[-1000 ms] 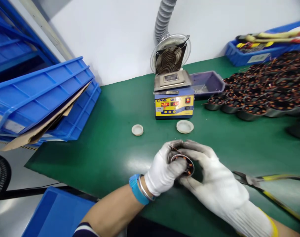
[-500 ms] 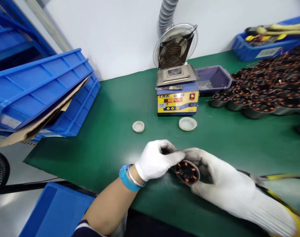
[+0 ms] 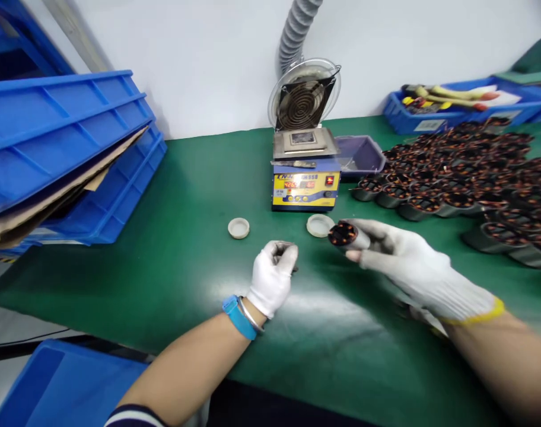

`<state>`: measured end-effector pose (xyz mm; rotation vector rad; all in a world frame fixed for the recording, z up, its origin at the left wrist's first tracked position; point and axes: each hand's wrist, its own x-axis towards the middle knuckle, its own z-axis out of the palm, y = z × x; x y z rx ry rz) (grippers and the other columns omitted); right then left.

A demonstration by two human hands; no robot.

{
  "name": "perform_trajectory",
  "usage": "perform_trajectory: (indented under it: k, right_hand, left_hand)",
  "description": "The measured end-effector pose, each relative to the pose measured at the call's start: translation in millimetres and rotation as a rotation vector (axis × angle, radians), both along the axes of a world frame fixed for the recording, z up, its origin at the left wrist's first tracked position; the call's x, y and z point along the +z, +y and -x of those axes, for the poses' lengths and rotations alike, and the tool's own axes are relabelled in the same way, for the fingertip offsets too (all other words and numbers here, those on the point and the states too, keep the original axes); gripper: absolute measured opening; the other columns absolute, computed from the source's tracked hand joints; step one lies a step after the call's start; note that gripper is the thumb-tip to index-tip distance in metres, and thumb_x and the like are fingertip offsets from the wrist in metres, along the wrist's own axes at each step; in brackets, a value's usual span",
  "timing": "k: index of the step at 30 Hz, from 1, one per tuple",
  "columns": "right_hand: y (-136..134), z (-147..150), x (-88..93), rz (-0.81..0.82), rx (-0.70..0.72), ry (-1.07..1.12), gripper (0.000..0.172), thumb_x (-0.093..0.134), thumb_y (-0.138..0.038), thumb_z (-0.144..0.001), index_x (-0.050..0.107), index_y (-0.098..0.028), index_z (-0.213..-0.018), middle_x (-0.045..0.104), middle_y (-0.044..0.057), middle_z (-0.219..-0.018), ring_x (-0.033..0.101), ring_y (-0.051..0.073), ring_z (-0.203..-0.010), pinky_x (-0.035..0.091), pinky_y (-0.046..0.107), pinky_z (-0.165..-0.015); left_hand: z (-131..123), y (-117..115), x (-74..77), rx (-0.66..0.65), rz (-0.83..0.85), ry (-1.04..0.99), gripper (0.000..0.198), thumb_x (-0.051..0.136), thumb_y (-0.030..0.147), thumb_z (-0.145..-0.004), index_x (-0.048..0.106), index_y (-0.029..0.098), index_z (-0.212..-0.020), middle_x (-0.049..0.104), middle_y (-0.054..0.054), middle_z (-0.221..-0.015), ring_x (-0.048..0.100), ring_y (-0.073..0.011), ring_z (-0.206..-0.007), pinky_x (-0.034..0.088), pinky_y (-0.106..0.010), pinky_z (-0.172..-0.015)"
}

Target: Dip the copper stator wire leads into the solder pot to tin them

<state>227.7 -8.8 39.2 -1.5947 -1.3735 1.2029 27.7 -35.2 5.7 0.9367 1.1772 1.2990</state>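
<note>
In the head view my right hand [image 3: 399, 252], in a white glove with grey-stained fingers, grips a motor stator [image 3: 344, 235] from its right side. The stator is a short metal cylinder with black and orange-copper windings at its open end, tilted to the left above the bench. My left hand [image 3: 273, 276], also gloved, is curled closed with thumb and fingers together; what they hold, if anything, is hidden. Two small white dishes stand close by, one round dish [image 3: 238, 228] beyond my left hand and a larger dish [image 3: 320, 225] beside the stator.
A solder pot [image 3: 306, 190] with lit digits stands behind the dishes. A purple bin [image 3: 362, 155] sits beside it. Many similar stators [image 3: 461, 172] cover the right side. Blue crates [image 3: 70, 139] are stacked left; a blue tool bin [image 3: 426, 121] is back right. Blurred pliers [image 3: 424, 317] lie under my right wrist.
My hands have separated. The right hand has carried the stator forward and turned it, while the left hand has let go of it and closed. The camera view has shifted right.
</note>
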Motion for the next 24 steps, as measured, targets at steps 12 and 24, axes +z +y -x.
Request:
perform_trajectory:
  k: [12,24]
  right_hand:
    - [35.7,-3.9,-9.2,0.165,-0.227,0.158,0.05,0.079,-0.018,-0.07,0.064,-0.019,-0.117,0.071,0.009,-0.111,0.065,0.011,-0.071,0.057,0.016,-0.062]
    - [44.9,5.2,6.8,0.204,-0.155,-0.041,0.037,0.073,-0.018,-0.077,0.066,-0.015,-0.113,0.071,0.008,-0.109,0.064,0.009,-0.077,0.054,0.013,-0.066]
  left_hand:
    - [-2.2,4.5,-8.3,-0.071,0.004,0.047,0.014,0.067,0.027,-0.084,0.063,0.016,-0.092,0.065,-0.003,-0.082,0.054,-0.0114,-0.066,0.048,-0.027,-0.066]
    - [-2.9,5.2,-9.6,-0.117,0.021,0.105,0.016,0.069,0.029,-0.083,0.065,0.017,-0.091,0.06,0.001,-0.071,0.053,-0.011,-0.061,0.046,-0.027,-0.065]
